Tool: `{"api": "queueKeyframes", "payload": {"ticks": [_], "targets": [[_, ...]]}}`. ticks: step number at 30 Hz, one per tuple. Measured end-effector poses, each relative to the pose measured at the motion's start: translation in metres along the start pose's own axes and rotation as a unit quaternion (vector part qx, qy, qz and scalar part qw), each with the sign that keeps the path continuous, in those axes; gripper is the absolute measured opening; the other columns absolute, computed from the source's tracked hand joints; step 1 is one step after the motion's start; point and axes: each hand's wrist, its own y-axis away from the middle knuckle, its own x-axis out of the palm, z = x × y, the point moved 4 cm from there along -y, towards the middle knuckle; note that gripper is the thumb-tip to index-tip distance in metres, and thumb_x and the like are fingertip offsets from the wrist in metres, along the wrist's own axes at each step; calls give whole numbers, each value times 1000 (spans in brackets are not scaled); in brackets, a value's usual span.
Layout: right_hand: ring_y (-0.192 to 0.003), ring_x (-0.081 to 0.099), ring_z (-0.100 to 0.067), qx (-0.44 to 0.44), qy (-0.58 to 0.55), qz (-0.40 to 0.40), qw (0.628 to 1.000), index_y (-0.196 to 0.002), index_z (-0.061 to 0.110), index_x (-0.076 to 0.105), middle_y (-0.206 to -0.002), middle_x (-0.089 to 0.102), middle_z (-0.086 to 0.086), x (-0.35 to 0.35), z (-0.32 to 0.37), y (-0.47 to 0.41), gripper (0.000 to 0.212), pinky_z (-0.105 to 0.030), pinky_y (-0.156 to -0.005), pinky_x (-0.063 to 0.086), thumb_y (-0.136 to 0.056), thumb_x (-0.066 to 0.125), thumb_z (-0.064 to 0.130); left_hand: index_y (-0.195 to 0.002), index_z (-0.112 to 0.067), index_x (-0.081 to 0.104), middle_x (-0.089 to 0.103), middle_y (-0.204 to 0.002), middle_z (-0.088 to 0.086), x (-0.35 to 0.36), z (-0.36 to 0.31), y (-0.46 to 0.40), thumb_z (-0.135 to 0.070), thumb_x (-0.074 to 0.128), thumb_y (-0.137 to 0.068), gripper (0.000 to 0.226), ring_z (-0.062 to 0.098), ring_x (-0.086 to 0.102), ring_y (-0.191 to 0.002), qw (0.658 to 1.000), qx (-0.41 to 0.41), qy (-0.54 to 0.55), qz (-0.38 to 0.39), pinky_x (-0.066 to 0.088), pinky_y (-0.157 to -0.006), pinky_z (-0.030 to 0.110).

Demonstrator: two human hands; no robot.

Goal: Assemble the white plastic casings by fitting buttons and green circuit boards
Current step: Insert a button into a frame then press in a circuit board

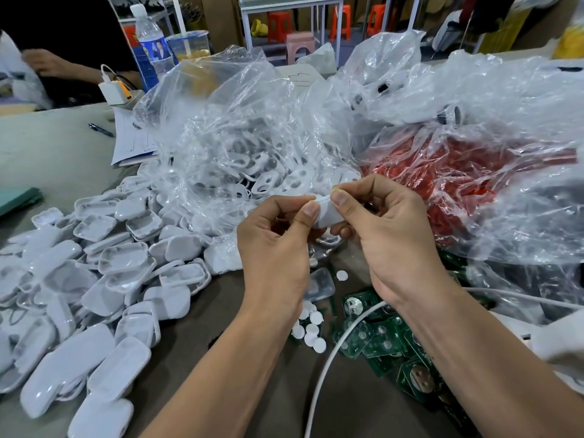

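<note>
My left hand [275, 245] and my right hand [388, 229] both pinch one white plastic casing [327, 213] between thumbs and fingers, held above the table in the middle of the view. Its inside is hidden by my fingers. Below my hands lie several round white buttons [311, 331] and a spread of green circuit boards [384, 346]. A single casing half [320, 284] lies just under my left wrist. A large heap of white casings [104, 279] covers the table to the left.
A clear plastic bag [240, 147] with more white casings sits behind my hands, and a bag of red parts [458, 175] lies to the right. A white cable [335, 358] crosses the boards. Another person [53, 55], a water bottle [151, 45] and papers [129, 140] are at the far left.
</note>
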Motion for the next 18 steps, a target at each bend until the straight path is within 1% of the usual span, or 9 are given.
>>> {"api": "queueKeyframes", "payload": {"ticks": [2, 3, 5, 7, 9, 11, 14, 16, 18], "targets": [[-73, 64, -20, -8, 16, -3, 1000, -84, 17, 75, -86, 72, -12, 0, -1, 0, 10, -55, -82, 61, -93, 78, 14, -81, -17, 77, 76, -82, 10, 0, 1, 0, -9, 76, -91, 13, 28, 74, -81, 1000, 11, -18, 1, 64, -77, 38], [-74, 64, -20, -14, 28, -4, 1000, -85, 18, 74, -86, 71, -11, -1, -1, 0, 10, -54, -81, 61, -94, 77, 15, -83, -16, 77, 77, -82, 9, 1, 1, 0, -10, 76, -92, 11, 27, 75, -81, 1000, 14, -25, 2, 64, -77, 38], [-72, 67, -17, -27, 47, -3, 999, -90, 21, 75, -85, 72, -6, -2, -1, -1, 6, -45, -76, 63, -94, 78, 17, -87, -13, 78, 77, -83, 9, 2, 2, 0, -12, 76, -92, 6, 28, 76, -82, 1000, 7, -28, 5, 64, -76, 41], [-76, 74, -13, -45, 85, 4, 995, -97, 26, 76, -89, 74, 0, -2, 0, -2, 13, -35, -74, 64, -90, 81, 16, -89, -10, 77, 77, -83, 13, 1, 4, -1, -13, 74, -94, 6, 29, 76, -79, 1000, -24, -7, 6, 64, -72, 40], [-80, 75, -9, -78, 151, 1, 986, -102, 29, 74, -91, 73, 4, -4, 0, -3, 22, -26, -71, 63, -87, 84, 15, -88, -9, 73, 75, -80, 14, 2, 6, -1, -12, 72, -95, 8, 27, 75, -75, 996, -76, 35, 19, 64, -69, 35], [-80, 74, -4, -102, 189, -11, 977, -100, 30, 70, -91, 72, 8, -7, 1, -5, 24, -18, -68, 58, -86, 85, 17, -87, -9, 69, 74, -82, 13, 4, 7, -1, -12, 69, -97, 11, 25, 75, -76, 986, -133, 89, 48, 63, -69, 32], [-81, 73, -2, -110, 188, -11, 976, -97, 29, 71, -92, 74, 10, -12, 5, -9, 22, -17, -72, 58, -86, 86, 19, -85, -8, 65, 74, -84, 12, 5, 6, -2, -10, 68, -95, 11, 26, 76, -76, 972, -169, 140, 80, 61, -68, 26], [-81, 73, -3, -110, 176, 1, 978, -98, 28, 73, -93, 75, 11, -14, 6, -10, 22, -17, -73, 58, -85, 86, 16, -85, -7, 67, 73, -86, 15, 4, 4, -3, -9, 73, -90, 8, 27, 76, -76, 976, -159, 124, 86, 62, -67, 27], [-82, 73, -3, -108, 167, 12, 980, -100, 28, 74, -93, 76, 13, -13, 7, -10, 25, -17, -73, 58, -84, 87, 14, -85, -7, 70, 73, -84, 15, 1, 5, -3, -10, 76, -86, 7, 28, 76, -76, 982, -141, 97, 86, 64, -69, 31]]}}
